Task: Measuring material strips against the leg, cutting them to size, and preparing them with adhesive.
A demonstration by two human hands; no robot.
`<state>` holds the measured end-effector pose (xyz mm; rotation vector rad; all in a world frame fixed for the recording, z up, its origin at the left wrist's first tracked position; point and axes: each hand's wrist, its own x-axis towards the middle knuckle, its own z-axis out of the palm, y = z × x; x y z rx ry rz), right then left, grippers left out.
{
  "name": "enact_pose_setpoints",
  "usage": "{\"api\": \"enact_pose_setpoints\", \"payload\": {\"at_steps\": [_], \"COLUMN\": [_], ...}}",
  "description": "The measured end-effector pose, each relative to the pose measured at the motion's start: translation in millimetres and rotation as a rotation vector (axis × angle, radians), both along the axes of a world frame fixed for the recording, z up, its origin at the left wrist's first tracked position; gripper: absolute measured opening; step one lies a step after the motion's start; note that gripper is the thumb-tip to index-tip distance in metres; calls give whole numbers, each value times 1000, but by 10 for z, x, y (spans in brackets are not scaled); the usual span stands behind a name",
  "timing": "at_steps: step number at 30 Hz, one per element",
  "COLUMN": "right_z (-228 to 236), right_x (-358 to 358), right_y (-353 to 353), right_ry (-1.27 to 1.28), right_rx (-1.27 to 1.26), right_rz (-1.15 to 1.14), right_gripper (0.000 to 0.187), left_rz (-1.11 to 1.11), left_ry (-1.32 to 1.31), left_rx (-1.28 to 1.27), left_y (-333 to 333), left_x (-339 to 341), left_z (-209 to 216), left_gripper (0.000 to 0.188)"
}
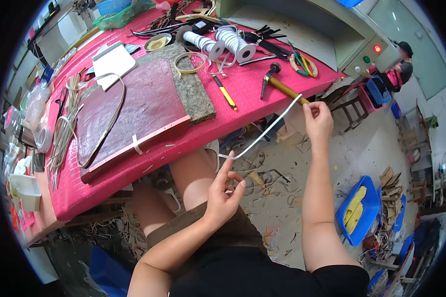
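A narrow white strip [270, 134] runs in a curve between my two hands, off the table's front edge. The fingers of my right hand [318, 119] are pinched together at its upper end, beside the handle tip of a hammer [285, 89]. The hammer lies on the table, its handle sticking out over the edge. Lower down, my left hand [223, 198] is palm up with the index finger stretched out, its tip touching the strip near the lower end. Its thumb stands apart and the other fingers are loosely curled.
On the pink-covered table [183, 153] sit a dark red slab [134, 109], white spools [235, 44], a yellow cutter knife [225, 94] and pliers [302, 64]. A machine with a red light [376, 48] stands at far right. A blue basin [359, 210] and scraps cover parts of the floor.
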<state>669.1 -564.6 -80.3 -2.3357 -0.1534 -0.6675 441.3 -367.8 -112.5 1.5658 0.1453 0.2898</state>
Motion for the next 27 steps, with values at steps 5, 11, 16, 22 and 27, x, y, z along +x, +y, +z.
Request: {"api": "enact_pose_setpoints", "payload": {"at_steps": [5, 11, 16, 22, 27], "right_z": [-178, -7, 214, 395, 337], "right_x": [369, 595, 264, -809, -809], "right_y": [-132, -320, -70, 926, 1163], "right_ry": [108, 397, -328, 211, 694], "right_rx": [-89, 12, -505, -229, -109], "right_rz": [223, 530, 314, 1238, 1301], "right_gripper": [31, 40, 34, 19, 18], "left_rz": [-30, -30, -86, -44, -34], "left_ry": [-27, 0, 9, -46, -64], "left_rx": [15, 34, 70, 54, -95], "left_y": [27, 82, 113, 121, 210], "left_x": [-26, -85, -128, -160, -202], "left_z": [-7, 29, -27, -94, -187], "left_gripper": [72, 76, 78, 75, 64]}}
